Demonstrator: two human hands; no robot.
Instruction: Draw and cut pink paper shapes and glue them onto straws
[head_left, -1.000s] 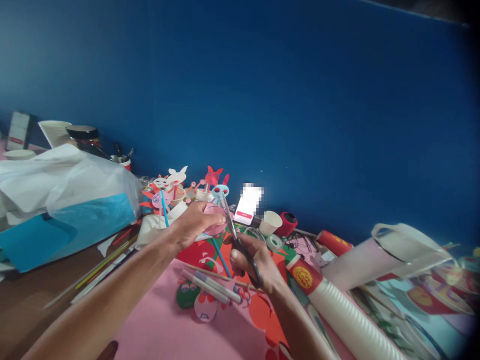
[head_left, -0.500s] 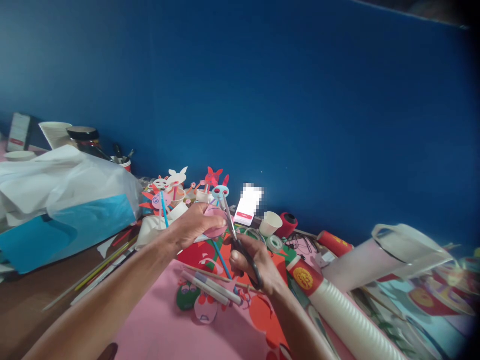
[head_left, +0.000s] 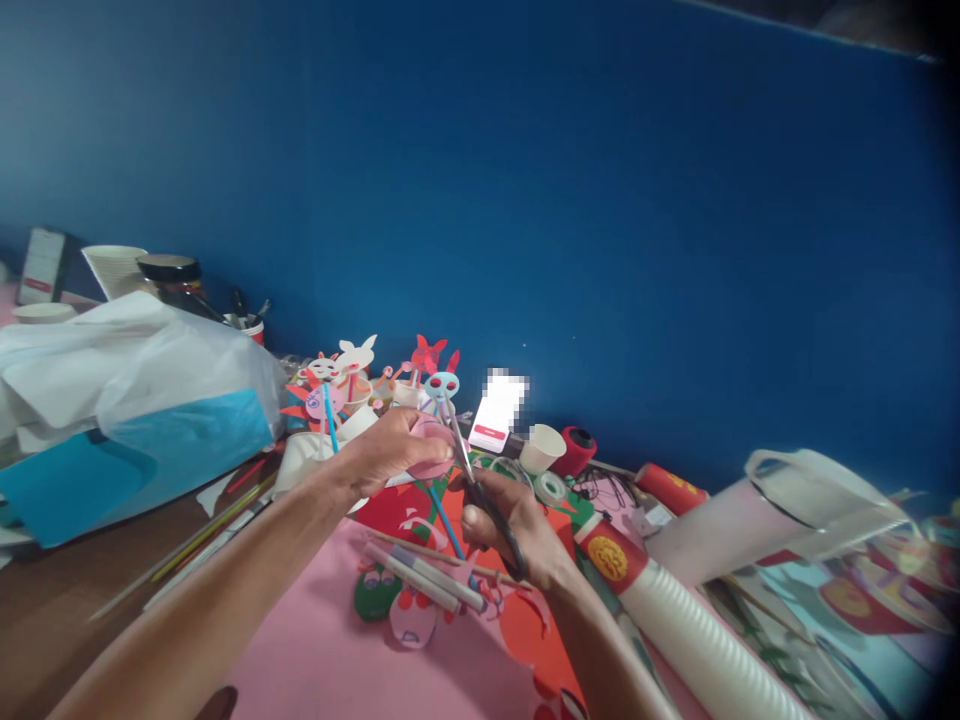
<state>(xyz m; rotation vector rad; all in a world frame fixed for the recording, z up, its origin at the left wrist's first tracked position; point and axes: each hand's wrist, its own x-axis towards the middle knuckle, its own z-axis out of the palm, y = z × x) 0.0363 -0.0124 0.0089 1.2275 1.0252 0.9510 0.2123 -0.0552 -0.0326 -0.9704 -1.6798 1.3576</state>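
Note:
Between the thumb and fingers of my left hand (head_left: 390,448) is a round piece of pink paper (head_left: 430,446). My right hand (head_left: 510,515) grips black-handled scissors (head_left: 491,515), whose blades point up and away along the right edge of the pink paper. Whether the blades are parted is hard to tell. Below the hands, two white markers (head_left: 427,577) lie beside a green paper face (head_left: 377,594) and a pink paper face (head_left: 412,618) on the pink sheet (head_left: 315,650).
Paper animal figures (head_left: 357,354) stand in cups behind my left hand. A lit phone (head_left: 495,412), a paper cup (head_left: 542,449) and tape roll (head_left: 550,487) are behind my right. Stacked cups (head_left: 697,630) lie right; a plastic bag (head_left: 135,350) sits left.
The pink paper in my left hand has tilted slightly beside the scissors. Both hands stay in nearly the same place, and the view has shifted very slightly.

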